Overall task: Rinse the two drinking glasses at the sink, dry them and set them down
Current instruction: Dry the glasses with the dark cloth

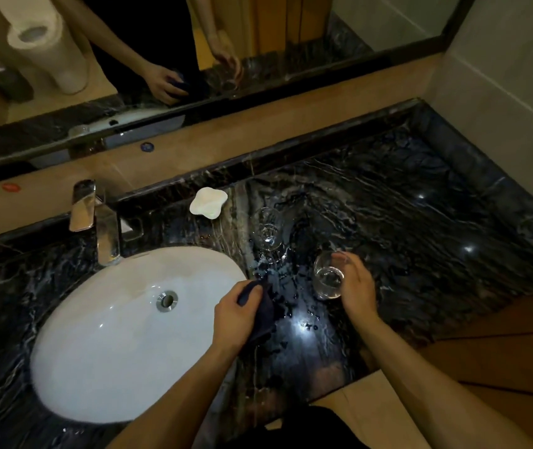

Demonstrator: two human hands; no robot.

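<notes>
The right hand (357, 286) holds a clear round glass (328, 275) over the glossy veined counter (404, 222). The left hand (234, 315) grips a dark soft cloth (263, 311) at the sink's (113, 335) oval rim. A second glass (266, 228) stands farther back; open counter lies to the right.

Single head-worn wide-angle view, looking forward and steeply down from close above a dark marble countertop (388, 222); white oval sink (113, 335) lower left, wall mirror (194, 43) across the upper frame.
</notes>
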